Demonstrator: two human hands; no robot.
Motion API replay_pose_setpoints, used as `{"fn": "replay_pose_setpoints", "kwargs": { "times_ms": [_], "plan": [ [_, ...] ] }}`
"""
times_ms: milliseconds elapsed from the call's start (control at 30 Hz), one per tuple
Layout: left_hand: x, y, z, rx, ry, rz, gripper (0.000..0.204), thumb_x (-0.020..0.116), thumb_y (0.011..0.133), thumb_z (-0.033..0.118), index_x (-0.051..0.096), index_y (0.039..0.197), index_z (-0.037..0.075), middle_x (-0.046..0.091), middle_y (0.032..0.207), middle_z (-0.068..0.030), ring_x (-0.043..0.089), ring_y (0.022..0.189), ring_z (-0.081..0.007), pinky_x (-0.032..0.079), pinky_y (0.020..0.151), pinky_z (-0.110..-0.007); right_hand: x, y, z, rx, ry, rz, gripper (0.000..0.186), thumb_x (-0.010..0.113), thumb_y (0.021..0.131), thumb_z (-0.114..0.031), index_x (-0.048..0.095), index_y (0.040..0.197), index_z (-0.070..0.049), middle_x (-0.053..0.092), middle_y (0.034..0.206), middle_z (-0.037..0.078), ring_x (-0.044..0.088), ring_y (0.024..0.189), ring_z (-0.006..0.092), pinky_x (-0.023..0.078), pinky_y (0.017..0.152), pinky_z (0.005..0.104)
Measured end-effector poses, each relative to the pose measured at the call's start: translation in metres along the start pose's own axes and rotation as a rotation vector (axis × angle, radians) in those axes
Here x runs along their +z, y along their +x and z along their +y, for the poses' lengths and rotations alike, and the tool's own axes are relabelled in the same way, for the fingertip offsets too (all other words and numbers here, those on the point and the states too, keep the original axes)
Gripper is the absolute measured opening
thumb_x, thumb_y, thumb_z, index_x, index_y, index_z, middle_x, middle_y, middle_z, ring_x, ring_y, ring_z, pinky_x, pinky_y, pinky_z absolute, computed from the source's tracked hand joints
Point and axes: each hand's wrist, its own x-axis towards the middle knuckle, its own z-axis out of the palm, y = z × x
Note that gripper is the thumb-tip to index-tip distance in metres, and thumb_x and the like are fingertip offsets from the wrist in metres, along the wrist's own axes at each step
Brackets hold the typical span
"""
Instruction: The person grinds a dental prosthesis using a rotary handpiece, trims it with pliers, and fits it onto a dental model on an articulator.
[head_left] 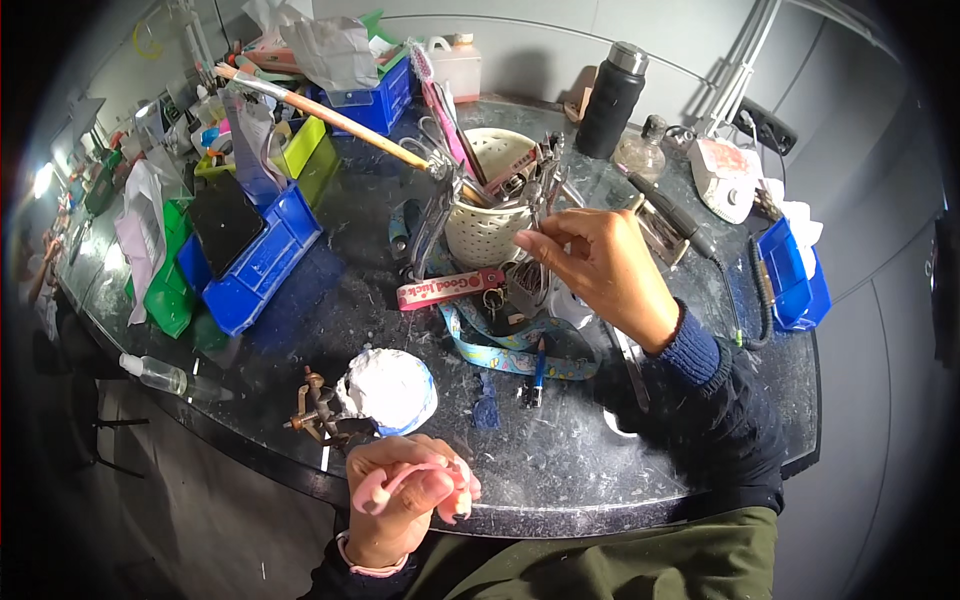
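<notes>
My left hand (405, 500) grips a curved pink dental appliance (370, 492) at the desk's front edge. My right hand (590, 260) is pinched at the front right of a perforated cream cup (478, 235), among metal pliers (436, 215) hanging on its rim; whatever its fingertips hold is hidden. The cup also holds a pink toothbrush and a long wooden brush (340, 115). A tub of white material (385, 390) and a brass articulator (315, 405) sit behind my left hand.
Blue (260, 280), green and yellow bins stand left, near a clear bottle (160, 375). Lanyards (500, 355) and a blue pen lie centrally. A black flask (610, 105), glass jar, handpiece (665, 210) with its control unit and another blue bin (790, 280) stand right.
</notes>
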Motion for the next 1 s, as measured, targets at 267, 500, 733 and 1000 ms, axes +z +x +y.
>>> {"fn": "replay_pose_setpoints", "kwargs": {
  "times_ms": [267,500,733,1000],
  "plan": [
    [-0.004,-0.001,-0.001,0.089,0.067,0.049,0.017,0.063,0.082,0.012,0.058,0.087,-0.004,0.059,0.069,-0.0140,0.057,0.056,-0.0191,0.048,0.045,-0.028,0.007,-0.002,-0.023,-0.260,-0.101,0.300,0.018,0.066,0.078,-0.020,0.058,0.070,-0.005,0.055,0.063,0.006,0.057,0.049,0.0228,0.043,0.044,0.0316],
    [0.006,-0.002,0.009,0.131,0.076,0.079,0.022,0.064,0.081,0.010,0.059,0.098,-0.001,0.061,0.074,-0.0182,0.057,0.050,-0.0210,0.047,0.043,-0.030,0.028,0.036,-0.049,-0.195,-0.452,0.254,0.030,0.060,0.081,-0.031,0.056,0.077,-0.002,0.057,0.066,0.012,0.058,0.056,0.0286,0.044,0.048,0.0375],
    [0.004,-0.007,0.014,0.203,0.254,0.187,0.017,0.063,0.078,0.007,0.061,0.087,-0.008,0.062,0.068,-0.0169,0.058,0.050,-0.0201,0.049,0.047,-0.031,0.028,0.043,-0.049,-0.148,-0.209,0.252,0.026,0.061,0.080,-0.024,0.059,0.074,0.001,0.058,0.063,0.016,0.059,0.060,0.0325,0.045,0.055,0.0395],
    [0.010,-0.010,0.020,0.124,0.157,0.218,0.013,0.063,0.078,0.004,0.059,0.084,-0.008,0.061,0.063,-0.0146,0.057,0.046,-0.0185,0.050,0.052,-0.032,-0.014,0.024,-0.073,-0.311,-0.197,0.491,0.012,0.062,0.082,-0.012,0.063,0.090,-0.003,0.066,0.079,0.004,0.060,0.062,0.0083,0.046,0.054,0.0192]
  ]
}}
